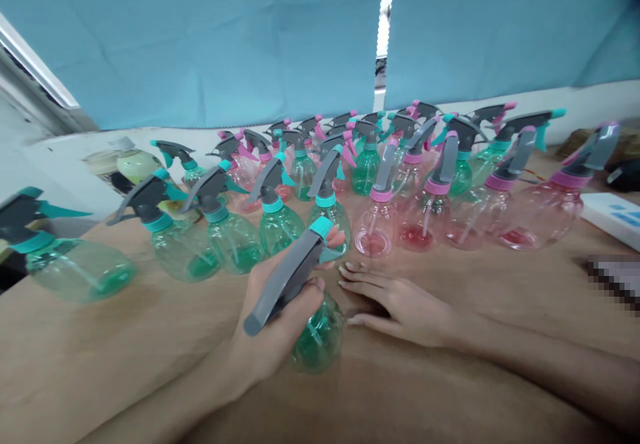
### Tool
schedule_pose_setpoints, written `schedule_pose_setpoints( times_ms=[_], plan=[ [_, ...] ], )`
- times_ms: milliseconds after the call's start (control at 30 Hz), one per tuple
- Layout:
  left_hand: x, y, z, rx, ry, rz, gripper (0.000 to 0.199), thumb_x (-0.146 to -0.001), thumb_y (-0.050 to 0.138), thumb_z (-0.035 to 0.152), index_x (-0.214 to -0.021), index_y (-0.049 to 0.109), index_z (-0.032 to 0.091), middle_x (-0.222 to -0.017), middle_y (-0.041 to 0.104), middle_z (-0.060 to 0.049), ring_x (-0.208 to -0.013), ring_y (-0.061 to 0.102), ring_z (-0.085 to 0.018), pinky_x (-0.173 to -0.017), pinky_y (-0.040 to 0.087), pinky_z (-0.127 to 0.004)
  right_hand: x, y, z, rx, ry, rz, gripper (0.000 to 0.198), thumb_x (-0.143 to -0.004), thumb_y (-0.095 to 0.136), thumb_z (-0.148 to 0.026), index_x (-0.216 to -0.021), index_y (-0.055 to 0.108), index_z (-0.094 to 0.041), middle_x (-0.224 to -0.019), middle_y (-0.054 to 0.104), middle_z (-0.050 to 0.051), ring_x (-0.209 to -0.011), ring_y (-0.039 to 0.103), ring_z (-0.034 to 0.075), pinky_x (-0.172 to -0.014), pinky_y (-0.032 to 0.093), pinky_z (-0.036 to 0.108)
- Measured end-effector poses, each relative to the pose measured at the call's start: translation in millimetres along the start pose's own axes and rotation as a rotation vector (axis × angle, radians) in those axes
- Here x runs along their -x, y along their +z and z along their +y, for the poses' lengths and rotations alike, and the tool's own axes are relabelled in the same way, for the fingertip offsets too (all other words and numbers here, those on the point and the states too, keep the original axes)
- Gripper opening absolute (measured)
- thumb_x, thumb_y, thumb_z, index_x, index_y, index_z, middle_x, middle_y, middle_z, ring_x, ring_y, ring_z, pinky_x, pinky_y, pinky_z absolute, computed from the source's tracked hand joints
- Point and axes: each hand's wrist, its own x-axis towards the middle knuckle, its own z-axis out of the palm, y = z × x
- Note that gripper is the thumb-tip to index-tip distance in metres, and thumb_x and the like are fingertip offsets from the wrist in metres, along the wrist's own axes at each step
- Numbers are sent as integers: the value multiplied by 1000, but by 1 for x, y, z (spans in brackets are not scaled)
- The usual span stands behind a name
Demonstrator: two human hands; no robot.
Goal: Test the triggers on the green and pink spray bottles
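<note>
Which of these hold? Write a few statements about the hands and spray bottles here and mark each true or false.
1. The left hand grips a green spray bottle. True.
2. The right hand holds a pink bottle. False: it lies flat on the table, holding nothing.
3. The pink bottles stand right of the green bottles in the front row. True.
4. The held bottle has a pink collar. False: it is teal.

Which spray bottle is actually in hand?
The green bottle nearest the camera: the left hand grips its neck under the grey trigger head. All the other bottles stand untouched in rows behind it.
</note>
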Motion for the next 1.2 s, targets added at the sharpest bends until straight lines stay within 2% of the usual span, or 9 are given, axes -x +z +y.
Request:
schedule_pose_setpoints(
  times_ms=[133, 300, 467, 667, 1000, 1200],
  plan=[
    [1, 0, -4, 42, -32, -19, 39, -85, 52, 25, -122, 63, 28, -83, 73, 0, -92, 70, -24, -93, 55, -40, 0, 0, 0, -24, 1, 11, 61, -94, 51, -50, -145, 43, -16, -147, 44, 12, -138, 39, 27, -113, 35, 47],
    [-2, 0, 0, 97, -45, -25, 34, -81, 55, 23, -112, 67, 29, -108, 73, 0, -101, 69, -25, -97, 53, -38, 0, 1, 1, -39, -6, 17, 62, -94, 52, -50, -145, 42, -18, -148, 44, 11, -138, 39, 27, -113, 35, 48],
    [-5, 1, 11, 80, -71, -43, 35, -76, 56, 27, -109, 68, 26, -111, 72, -2, -101, 69, -27, -98, 53, -41, 1, 2, 1, -49, -6, 31, 61, -94, 53, -50, -146, 41, -19, -148, 44, 10, -137, 40, 27, -113, 35, 47],
    [-6, 1, 14, 99, -66, -58, 31, -77, 55, 25, -105, 67, 26, -115, 71, -1, -101, 69, -25, -95, 55, -37, 0, 0, 0, -31, -5, 14, 62, -94, 51, -50, -145, 42, -15, -148, 44, 12, -137, 40, 27, -113, 35, 46],
    [-6, 2, 14, 103, -75, -16, 28, -73, 55, 22, -96, 69, 27, -111, 72, -1, -105, 69, -25, -93, 55, -35, 1, 2, 2, -42, 1, 24, 61, -94, 52, -50, -146, 41, -19, -148, 44, 10, -138, 39, 26, -113, 34, 47],
    [-4, 0, 9, 31, -62, -20, 30, -77, 53, 24, -102, 68, 28, -109, 72, 0, -95, 69, -22, -82, 56, -31, -1, 0, 1, -12, -2, 0, 64, -94, 50, -52, -145, 41, -15, -149, 43, 11, -139, 38, 26, -114, 34, 45]
  ],
)
